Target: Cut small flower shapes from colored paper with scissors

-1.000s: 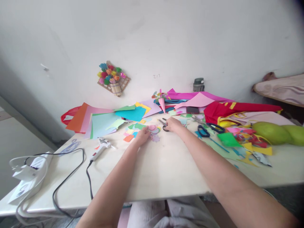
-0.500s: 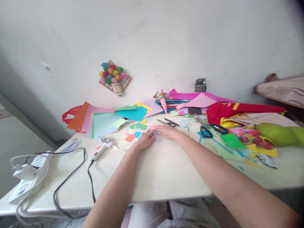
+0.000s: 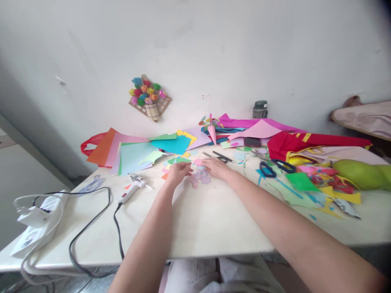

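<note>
My left hand [image 3: 179,172] hovers low over the table, its fingers loosely bent and apart, with no paper visible in them. Beneath and beside it lie small green paper pieces [image 3: 182,160] and others it partly covers. Lilac and pink paper cut-outs [image 3: 201,178] lie in a loose cluster between my hands. My right hand [image 3: 215,167] rests flat with fingers stretched out at the upper right of that cluster, touching its edge. A round pink paper piece [image 3: 198,162] shows by its fingertips. Small scissors [image 3: 221,159] and a black pen [image 3: 223,156] lie just beyond.
A glue gun [image 3: 132,191] with a black cord lies left, near a power strip [image 3: 39,226]. Coloured paper sheets [image 3: 134,154] spread along the back around a pink paper cone [image 3: 211,133]. Large scissors [image 3: 275,165], paper scraps [image 3: 328,177] and red cloth [image 3: 290,144] are at right.
My left hand has lifted and moved left off the lilac cut-outs, uncovering more of them and covering some coloured squares. My right hand stays almost in place.
</note>
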`<state>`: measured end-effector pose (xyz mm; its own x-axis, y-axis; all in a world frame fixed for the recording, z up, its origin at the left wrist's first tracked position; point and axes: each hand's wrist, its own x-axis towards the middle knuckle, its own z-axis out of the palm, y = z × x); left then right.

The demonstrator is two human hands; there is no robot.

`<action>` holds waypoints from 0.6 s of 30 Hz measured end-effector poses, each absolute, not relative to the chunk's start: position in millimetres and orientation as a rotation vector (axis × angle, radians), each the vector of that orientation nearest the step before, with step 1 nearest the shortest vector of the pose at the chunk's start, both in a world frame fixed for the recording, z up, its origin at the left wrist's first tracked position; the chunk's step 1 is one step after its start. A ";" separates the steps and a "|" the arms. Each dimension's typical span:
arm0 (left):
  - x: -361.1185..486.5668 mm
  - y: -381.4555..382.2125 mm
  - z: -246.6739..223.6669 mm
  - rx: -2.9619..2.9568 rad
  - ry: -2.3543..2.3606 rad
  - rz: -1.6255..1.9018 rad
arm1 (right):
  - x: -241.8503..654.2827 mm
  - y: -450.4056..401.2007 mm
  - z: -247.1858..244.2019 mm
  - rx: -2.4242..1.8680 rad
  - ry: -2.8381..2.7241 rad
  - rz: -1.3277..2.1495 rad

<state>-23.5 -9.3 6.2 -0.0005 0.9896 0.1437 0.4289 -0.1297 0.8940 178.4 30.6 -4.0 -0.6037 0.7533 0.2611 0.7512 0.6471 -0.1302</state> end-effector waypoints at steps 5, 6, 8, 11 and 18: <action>-21.4 -9.5 3.1 1.956 1.832 0.990 | 180.7 19.7 13.7 -1.288 -2.528 -0.036; -19.6 -10.6 2.5 2.038 1.874 0.934 | 181.3 17.3 17.6 -1.309 -2.550 0.025; -15.3 -12.6 0.4 2.165 1.938 0.837 | 182.6 12.9 25.0 -1.355 -2.612 0.160; -8.6 -14.7 -3.5 2.234 1.978 0.732 | 184.5 8.5 33.9 -1.430 -2.684 0.288; 9.5 -17.6 -0.6 2.167 2.048 0.703 | 189.1 11.1 37.2 -1.437 -2.751 0.451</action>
<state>9.5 -17.6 -0.6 0.0025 0.9624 0.2715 0.9263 -0.1045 0.3619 189.1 11.1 37.2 -0.5799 0.8047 -0.1273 0.8032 0.5387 -0.2543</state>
